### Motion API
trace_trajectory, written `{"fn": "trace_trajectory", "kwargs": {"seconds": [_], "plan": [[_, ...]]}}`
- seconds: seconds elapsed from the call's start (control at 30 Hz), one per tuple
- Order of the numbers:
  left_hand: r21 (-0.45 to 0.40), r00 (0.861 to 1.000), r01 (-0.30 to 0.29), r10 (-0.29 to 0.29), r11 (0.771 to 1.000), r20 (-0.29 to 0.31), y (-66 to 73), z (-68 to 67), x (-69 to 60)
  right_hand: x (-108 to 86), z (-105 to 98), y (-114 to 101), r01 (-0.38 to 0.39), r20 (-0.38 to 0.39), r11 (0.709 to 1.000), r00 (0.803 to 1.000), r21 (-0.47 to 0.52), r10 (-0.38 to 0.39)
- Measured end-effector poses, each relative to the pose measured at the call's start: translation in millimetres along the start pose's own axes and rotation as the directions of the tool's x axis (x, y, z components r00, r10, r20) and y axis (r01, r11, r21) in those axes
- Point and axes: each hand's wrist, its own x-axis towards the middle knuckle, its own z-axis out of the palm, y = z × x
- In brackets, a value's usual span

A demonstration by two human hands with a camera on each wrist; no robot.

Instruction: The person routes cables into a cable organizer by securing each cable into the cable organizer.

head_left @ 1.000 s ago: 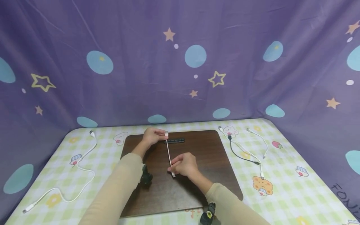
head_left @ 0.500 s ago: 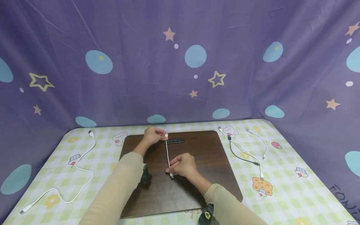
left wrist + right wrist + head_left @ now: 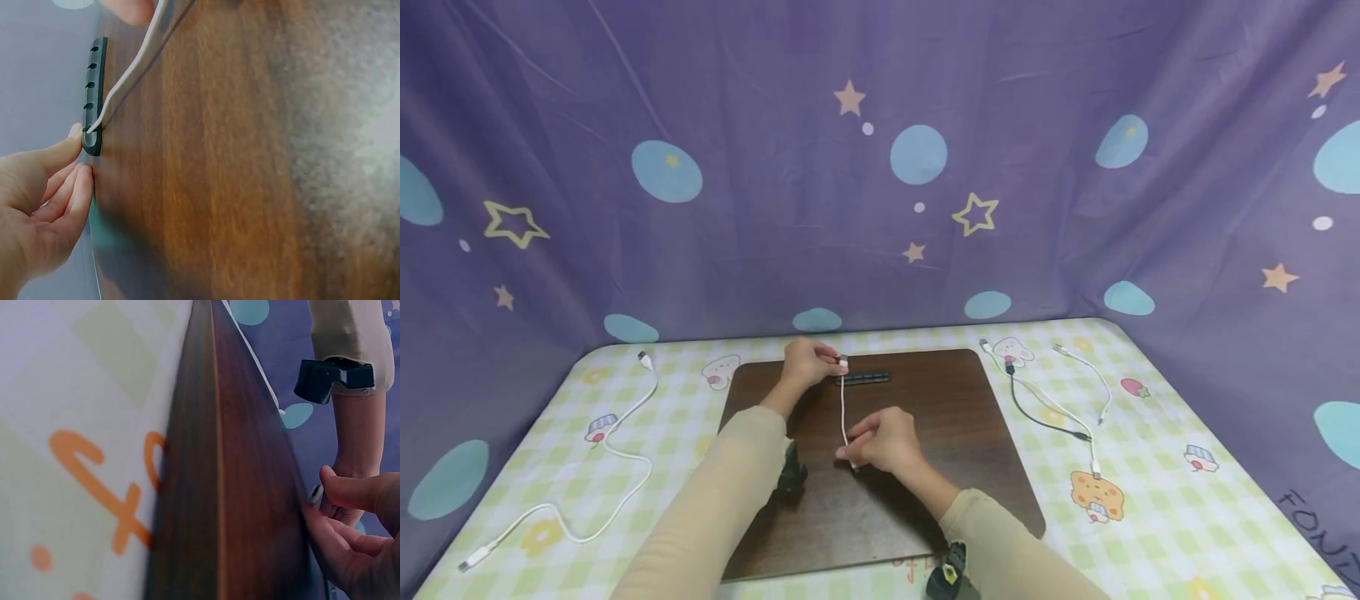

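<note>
A short white cable runs between both hands over a brown wooden board. My left hand pinches its far end beside a dark slotted strip near the board's back edge. In the left wrist view the cable crosses the end slot of the strip, with the left hand at that end. My right hand pinches the near end; in the right wrist view a connector tip shows between the thumb and a finger of the right hand.
A long white cable lies on the checked tablecloth at left. On the right are a white cable, a black cable and a shorter white one. A purple curtain stands behind the table.
My right hand has moved slightly left with the cable's near end, and the cable looks slacker and more upright in view. The left hand stays by the strip, still holding the far end.
</note>
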Motion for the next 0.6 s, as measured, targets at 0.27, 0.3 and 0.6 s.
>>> {"fn": "trace_trajectory", "kwargs": {"seconds": [0.27,0.3,0.6], "plan": [[-0.027,1.0,-0.016,0.016,1.0,-0.004,-6.3,-6.8,-6.3,2.7,-6.9,0.7,0.087,-0.002,0.993,0.996,-0.074,-0.088],[-0.031,1.0,-0.016,0.016,0.999,-0.003,-7.7,-8.5,-7.5,3.2,-7.2,1.0,0.096,0.004,0.993,0.995,-0.069,-0.096],[-0.038,1.0,-0.01,0.009,0.999,-0.027,-13.5,-29.0,-19.0,6.0,-5.8,-4.4,0.109,0.055,0.994,0.992,0.015,-0.11]]}}
